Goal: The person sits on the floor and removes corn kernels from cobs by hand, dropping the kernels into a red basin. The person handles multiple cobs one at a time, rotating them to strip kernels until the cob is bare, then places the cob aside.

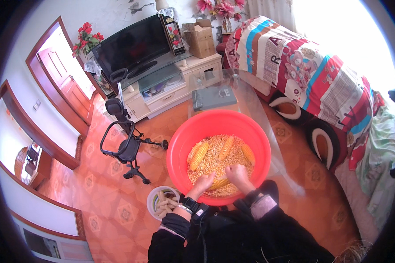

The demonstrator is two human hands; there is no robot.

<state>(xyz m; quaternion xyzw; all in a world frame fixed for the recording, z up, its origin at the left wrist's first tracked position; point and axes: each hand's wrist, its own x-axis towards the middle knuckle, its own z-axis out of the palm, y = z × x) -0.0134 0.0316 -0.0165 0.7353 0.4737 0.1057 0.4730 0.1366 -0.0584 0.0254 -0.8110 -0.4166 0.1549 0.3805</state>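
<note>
A red plastic basin [178, 144] stands in front of me, with loose yellow corn kernels [208, 166] covering its bottom. Over its near side, my left hand [203, 183] and my right hand [238, 176] hold a yellow ear of corn [219, 183] between them, the left at one end and the right at the other. My fingers partly cover this ear. Several more ears lie on the kernels: one at the left [199, 156], one in the middle [226, 148], whose rows look partly bare, and one against the right wall [248, 154].
Beside the basin at the left, a white bucket [150, 206] holds several bare cobs [166, 203]. A black wheeled frame with a seat [129, 149] stands farther left. Behind the basin is a glass table [247, 92] bearing a grey box [214, 97]. A covered sofa [293, 72] lines the right.
</note>
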